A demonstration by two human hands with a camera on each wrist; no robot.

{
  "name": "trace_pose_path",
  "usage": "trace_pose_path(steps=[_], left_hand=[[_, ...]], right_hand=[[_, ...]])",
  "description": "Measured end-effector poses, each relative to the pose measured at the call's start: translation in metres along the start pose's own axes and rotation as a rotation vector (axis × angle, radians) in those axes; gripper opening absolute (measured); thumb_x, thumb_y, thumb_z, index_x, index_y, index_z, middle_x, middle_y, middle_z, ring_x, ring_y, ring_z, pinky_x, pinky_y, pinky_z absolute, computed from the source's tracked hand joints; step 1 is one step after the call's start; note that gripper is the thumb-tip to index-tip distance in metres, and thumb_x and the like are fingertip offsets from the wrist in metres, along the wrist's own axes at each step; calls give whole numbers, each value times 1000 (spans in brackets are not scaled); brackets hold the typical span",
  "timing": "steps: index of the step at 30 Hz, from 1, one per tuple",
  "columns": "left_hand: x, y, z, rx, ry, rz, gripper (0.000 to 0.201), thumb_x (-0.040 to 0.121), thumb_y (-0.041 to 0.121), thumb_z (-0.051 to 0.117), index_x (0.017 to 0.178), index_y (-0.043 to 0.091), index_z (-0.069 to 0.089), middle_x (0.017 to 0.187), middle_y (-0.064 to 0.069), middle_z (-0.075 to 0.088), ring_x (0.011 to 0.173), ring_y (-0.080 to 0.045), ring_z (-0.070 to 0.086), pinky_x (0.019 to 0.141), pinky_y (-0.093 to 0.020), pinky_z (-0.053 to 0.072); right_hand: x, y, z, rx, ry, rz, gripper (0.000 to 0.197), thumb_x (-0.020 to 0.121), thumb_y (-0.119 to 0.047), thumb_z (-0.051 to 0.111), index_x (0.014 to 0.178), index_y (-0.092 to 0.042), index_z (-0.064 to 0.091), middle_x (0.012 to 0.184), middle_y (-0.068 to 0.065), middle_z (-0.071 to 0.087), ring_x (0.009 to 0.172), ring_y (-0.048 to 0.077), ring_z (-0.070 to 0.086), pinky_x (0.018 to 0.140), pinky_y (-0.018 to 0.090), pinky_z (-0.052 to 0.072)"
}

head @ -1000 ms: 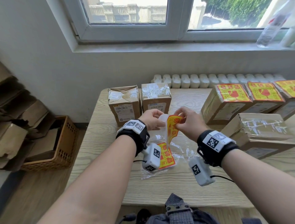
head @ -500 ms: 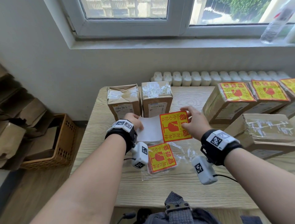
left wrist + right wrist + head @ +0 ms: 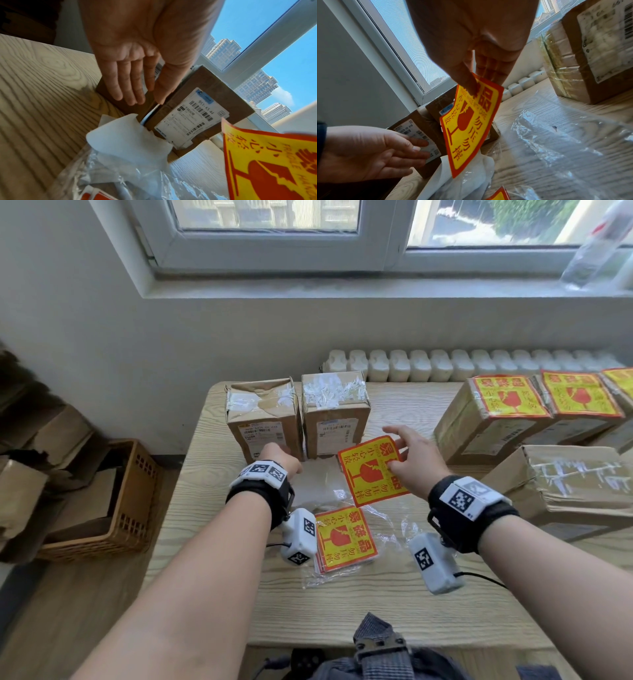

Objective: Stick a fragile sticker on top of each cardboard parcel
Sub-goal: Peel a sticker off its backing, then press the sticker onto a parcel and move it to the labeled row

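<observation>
Meanwhile right hand (image 3: pixel 471 56) pinches sticker (image 3: pixel 471 125); left hand (image 3: pixel 130 65) flat.

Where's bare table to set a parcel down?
Free: the near table strip in front of the sticker bag, and the left edge beside the two small parcels. Crowded: the right side, filled with stickered parcels and a big box.

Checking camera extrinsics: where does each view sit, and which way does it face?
Head: on the head, facing forward-down at the table; both forearms show.
Left wrist: under the left hand, facing two unstickered parcels.
Right wrist: under the right hand, facing the window; the left hand shows too.
Shared: all three show the peeled fragile sticker pinched by the right hand.
</observation>
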State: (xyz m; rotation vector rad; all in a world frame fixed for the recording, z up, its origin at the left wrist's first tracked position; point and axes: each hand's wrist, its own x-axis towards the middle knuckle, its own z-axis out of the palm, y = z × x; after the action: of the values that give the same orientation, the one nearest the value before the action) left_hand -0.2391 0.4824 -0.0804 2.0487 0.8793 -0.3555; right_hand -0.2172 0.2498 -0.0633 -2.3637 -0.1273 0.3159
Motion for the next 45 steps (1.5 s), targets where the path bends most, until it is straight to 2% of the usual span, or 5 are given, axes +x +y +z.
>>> trace_pose_path(steps=[14,26,32,37,45], left_hand=[[-39,38,15,138,-287,463,19,79,27,78,94,18,71,98,-1,71,92,-15,66,82,-32,54],[-58,43,14,108,-247,419,14,82,25,75,90,14,74,84,3,69,76,-5,59,60,-20,39],[-78,69,23,-88,-213,409,19,84,22,73,101,13,72,93,-2,68,70,-8,55,59,-22,45],[-104,100,56,-263,-234,399,21,83,17,73,101,7,70,108,-14,71,106,-29,66,95,-40,53],[-149,139,118,-476,-328,378,9,82,12,73,91,9,71,97,-15,68,85,-22,60,80,-30,53]], right_hand=[[-17,-15,-3,-91,-66,-99,54,86,-3,63,131,-29,48,106,-6,58,82,7,57,47,10,44],[-38,-3,-22,-76,7,-122,54,81,-12,69,131,-23,50,114,-2,62,107,10,58,87,24,50],[-47,12,-57,-48,92,-158,40,86,-15,66,124,-23,55,98,-8,63,96,12,63,78,23,48],[-58,37,-107,20,203,-141,46,86,-13,66,129,-20,50,98,-6,61,89,11,62,75,22,50],[-76,93,-180,284,316,-18,23,86,-10,66,97,-23,52,85,5,67,81,21,69,79,45,58]])
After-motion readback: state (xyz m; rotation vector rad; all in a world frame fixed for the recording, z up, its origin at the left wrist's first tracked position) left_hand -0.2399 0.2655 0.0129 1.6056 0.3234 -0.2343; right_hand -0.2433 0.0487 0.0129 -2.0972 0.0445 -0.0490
